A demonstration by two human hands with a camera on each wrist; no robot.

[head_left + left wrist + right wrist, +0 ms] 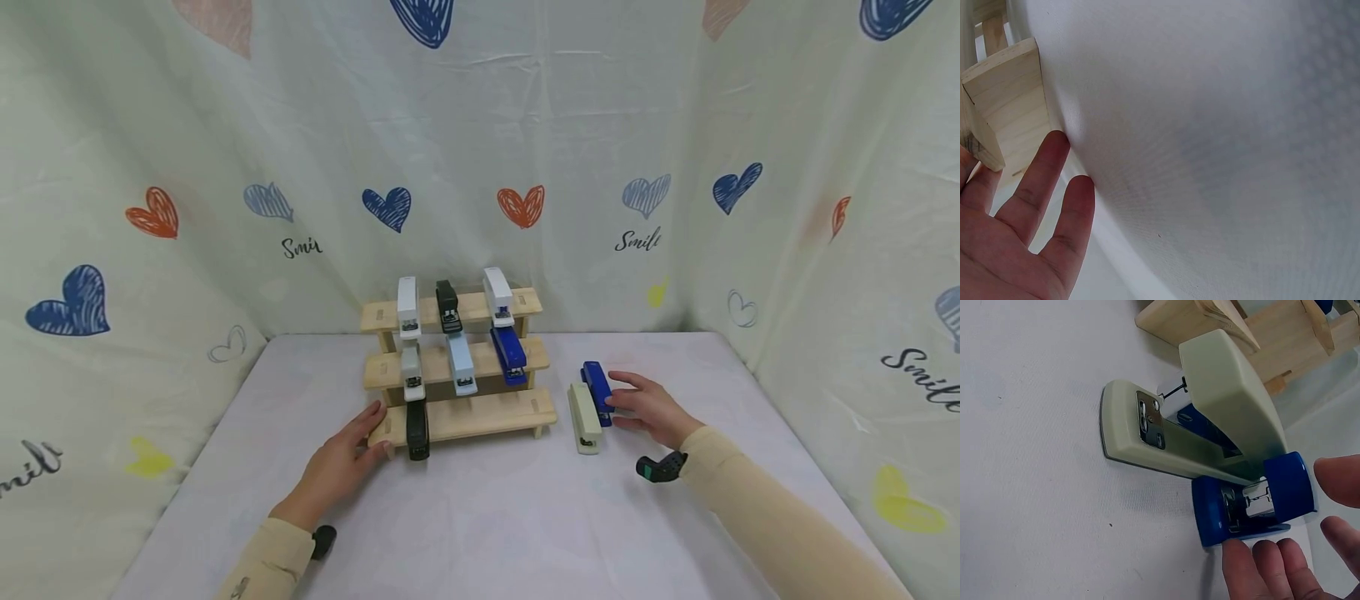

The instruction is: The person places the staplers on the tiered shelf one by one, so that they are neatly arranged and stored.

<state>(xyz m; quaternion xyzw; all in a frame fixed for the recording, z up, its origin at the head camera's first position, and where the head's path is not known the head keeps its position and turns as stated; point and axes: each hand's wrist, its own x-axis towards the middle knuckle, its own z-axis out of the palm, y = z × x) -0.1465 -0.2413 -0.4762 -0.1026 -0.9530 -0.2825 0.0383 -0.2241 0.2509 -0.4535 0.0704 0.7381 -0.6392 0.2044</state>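
My left hand [341,467] rests at the left end of a tiered wooden rack [487,417], on its lowest shelf. In the left wrist view two of its fingers [1038,181] are extended past the shelf end. On the table right of the rack, a cream stapler [584,417] and a dark blue stapler [596,390] sit side by side. My right hand [652,408] is at the blue one's right side, fairly straight fingertips touching its base. In the right wrist view the thumb stands a little off its top.
White staplers [408,307] [498,296] flank a black stapler [447,305] on the top shelf. Grey [412,371], light blue [461,364] and blue staplers [509,356] stand on the middle one. Another black stapler [417,429] overhangs the bottom shelf's front. A heart-printed curtain [450,125] hangs behind.
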